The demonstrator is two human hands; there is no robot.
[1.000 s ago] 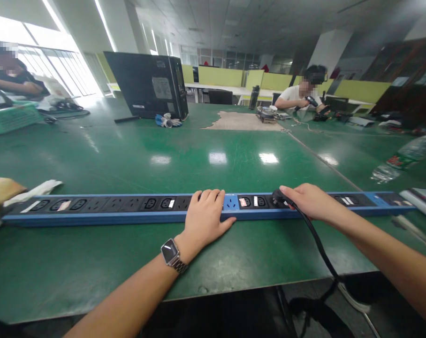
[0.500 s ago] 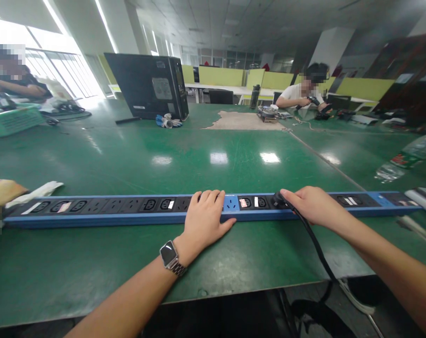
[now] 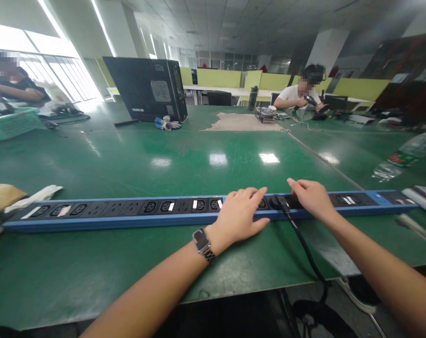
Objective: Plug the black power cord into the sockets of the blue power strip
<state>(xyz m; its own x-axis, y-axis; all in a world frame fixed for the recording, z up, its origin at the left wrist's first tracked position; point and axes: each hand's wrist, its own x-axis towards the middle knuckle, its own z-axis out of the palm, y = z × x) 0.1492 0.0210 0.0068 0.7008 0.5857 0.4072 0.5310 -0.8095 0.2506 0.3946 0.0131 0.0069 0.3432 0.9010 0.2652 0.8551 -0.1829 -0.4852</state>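
Note:
A long blue-and-black power strip (image 3: 110,221) lies across the table, with rows of sockets along its top. A black power plug (image 3: 279,202) sits on the strip right of its middle, its thick cord (image 3: 306,241) hanging over the table's front edge. My left hand (image 3: 239,213), with a watch (image 3: 202,241) on the wrist, rests palm down over the strip just left of the plug, fingers spread. My right hand (image 3: 310,199) hovers just right of the plug, apart from it, loosely curled and holding nothing; some of its fingers are hidden.
A black computer case (image 3: 142,89) stands at the back, gloves (image 3: 168,123) beside it. A plastic bottle (image 3: 405,155) lies at right. A green basket (image 3: 16,124) and one person (image 3: 16,89) are at far left; another person (image 3: 297,96) sits across the table.
My right hand has let go of the plug and moved slightly right and up. My left hand has slid right along the strip toward the plug.

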